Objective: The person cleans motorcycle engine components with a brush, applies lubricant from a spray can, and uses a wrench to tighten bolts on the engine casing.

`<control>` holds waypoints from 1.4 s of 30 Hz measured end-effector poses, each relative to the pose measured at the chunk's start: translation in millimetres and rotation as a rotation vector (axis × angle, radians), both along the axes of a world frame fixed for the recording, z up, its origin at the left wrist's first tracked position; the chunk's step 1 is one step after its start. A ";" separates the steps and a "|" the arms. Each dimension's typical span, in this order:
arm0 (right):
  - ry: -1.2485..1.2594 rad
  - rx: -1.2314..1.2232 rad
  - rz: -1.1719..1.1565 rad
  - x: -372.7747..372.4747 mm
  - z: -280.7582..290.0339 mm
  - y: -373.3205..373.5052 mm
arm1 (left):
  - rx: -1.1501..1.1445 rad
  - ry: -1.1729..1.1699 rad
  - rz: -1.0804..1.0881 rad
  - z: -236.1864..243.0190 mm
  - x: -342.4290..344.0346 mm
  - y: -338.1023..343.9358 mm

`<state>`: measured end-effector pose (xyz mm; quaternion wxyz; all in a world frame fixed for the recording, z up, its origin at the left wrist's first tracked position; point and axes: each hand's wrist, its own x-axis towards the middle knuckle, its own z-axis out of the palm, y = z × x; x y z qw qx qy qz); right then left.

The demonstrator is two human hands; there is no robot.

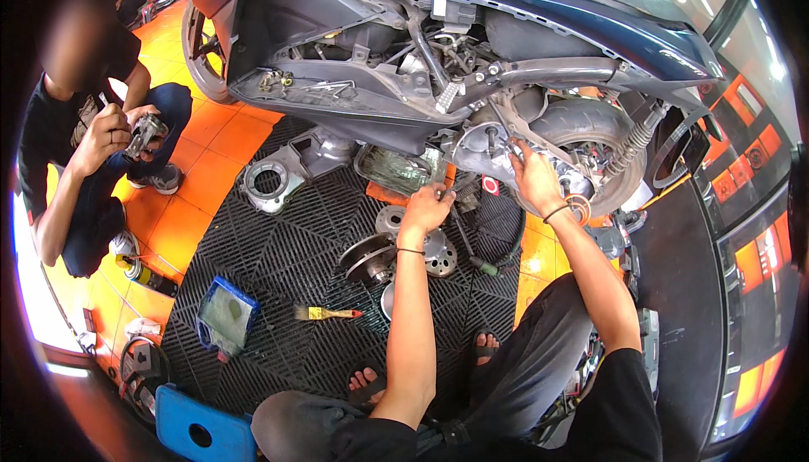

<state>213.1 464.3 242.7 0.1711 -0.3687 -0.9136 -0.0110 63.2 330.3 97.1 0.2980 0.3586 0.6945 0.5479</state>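
My right hand [537,177] is at the scooter's bared engine case [480,149], beside the rear wheel [587,122]. Its fingers are curled at the case, and what they grip, if anything, is hidden. My left hand [427,208] is closed in a fist just below a metal pan [399,169] with wet-looking contents. A small dark end shows at its fingers, too little to name. Round metal clutch parts [369,258] lie under my left forearm on the black mat. To their right is a tool with a green handle [483,266].
A removed engine cover [271,182] lies left of the pan. Nearer are a paintbrush [329,314], a blue-rimmed tray [227,315] and a blue stool [205,428]. At left, a crouching person [93,125] holds a metal part. The scooter body [337,91] spans the far side.
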 end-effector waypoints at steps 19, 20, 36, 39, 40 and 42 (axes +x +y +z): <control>0.001 -0.099 0.108 -11.4 -8.0 7.9 | -0.024 0.038 0.013 -14.4 7.1 19.9; 0.006 -0.112 0.100 -11.5 -8.0 8.3 | -0.024 0.058 0.007 -14.0 7.9 21.7; -0.033 -0.174 0.093 -0.8 -8.3 17.3 | -0.058 0.027 -0.060 -12.6 20.5 33.8; -0.042 -0.159 0.080 -0.6 -9.6 19.1 | -0.064 0.037 -0.064 -13.4 20.1 34.5; -0.045 -0.145 0.092 -0.6 -9.9 19.6 | -0.062 0.038 -0.066 -13.9 20.1 34.8; -0.066 -0.131 0.097 0.1 -10.0 20.6 | -0.061 0.034 -0.066 -14.8 19.7 35.7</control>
